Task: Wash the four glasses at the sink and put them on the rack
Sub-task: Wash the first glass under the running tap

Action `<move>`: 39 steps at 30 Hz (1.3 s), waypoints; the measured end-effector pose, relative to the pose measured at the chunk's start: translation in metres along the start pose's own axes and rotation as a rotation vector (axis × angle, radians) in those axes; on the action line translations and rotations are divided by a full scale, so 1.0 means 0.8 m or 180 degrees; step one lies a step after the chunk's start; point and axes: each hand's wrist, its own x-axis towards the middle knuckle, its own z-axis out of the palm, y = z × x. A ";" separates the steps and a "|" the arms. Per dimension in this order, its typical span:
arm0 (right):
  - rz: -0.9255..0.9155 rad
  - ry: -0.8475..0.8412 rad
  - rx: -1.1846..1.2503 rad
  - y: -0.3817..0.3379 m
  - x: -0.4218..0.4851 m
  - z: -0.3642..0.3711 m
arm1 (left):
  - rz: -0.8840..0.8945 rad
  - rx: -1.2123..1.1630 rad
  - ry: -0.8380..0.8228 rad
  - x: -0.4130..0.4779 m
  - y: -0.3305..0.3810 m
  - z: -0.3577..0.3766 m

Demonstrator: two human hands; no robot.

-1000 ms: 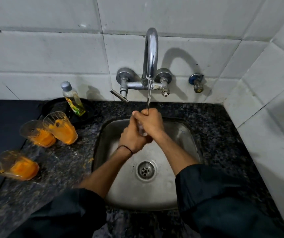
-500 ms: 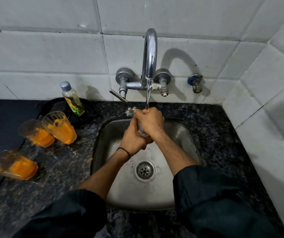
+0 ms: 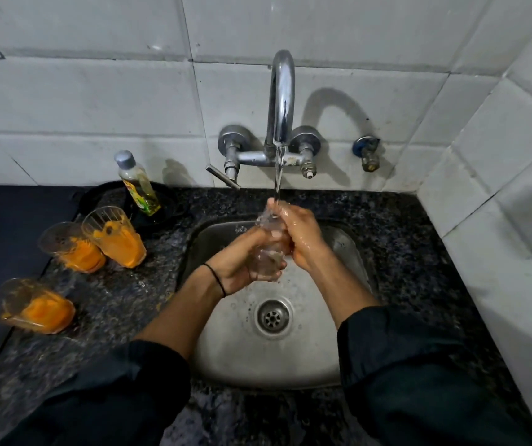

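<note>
White tile wall, dark speckled bench (image 3: 387, 226), steel sink (image 3: 290, 365) centre. Your left hand (image 3: 235, 262) and right hand (image 3: 303, 233) both curl round the clear glass (image 3: 266, 255) over the sink, under the tap (image 3: 280, 101) stream. Fingers hide most of it and splash blurs its rim. Left on the bench: far orange glass (image 3: 119, 236) just beside middle orange glass (image 3: 71, 249). Near orange glass (image 3: 32, 305) is blurred, at the bench's left edge.

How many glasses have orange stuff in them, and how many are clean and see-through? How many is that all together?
Orange glasses: 3
Clear glass: 1
Total: 4 glasses
</note>
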 end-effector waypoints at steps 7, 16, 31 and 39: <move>-0.0515 0.0893 -0.0825 0.019 -0.004 0.041 | 0.1086 0.1311 0.1912 0.031 -0.014 0.035; 0.0096 0.0686 0.0384 0.018 -0.012 -0.001 | 0.0049 0.0402 0.1120 0.010 -0.007 0.033; 0.0190 0.0304 0.0197 0.019 -0.031 0.012 | 0.0528 0.0600 0.1111 0.015 -0.012 0.032; -0.0671 0.0579 -0.0779 0.034 -0.035 0.036 | 0.1171 0.1316 0.1873 0.017 -0.016 0.042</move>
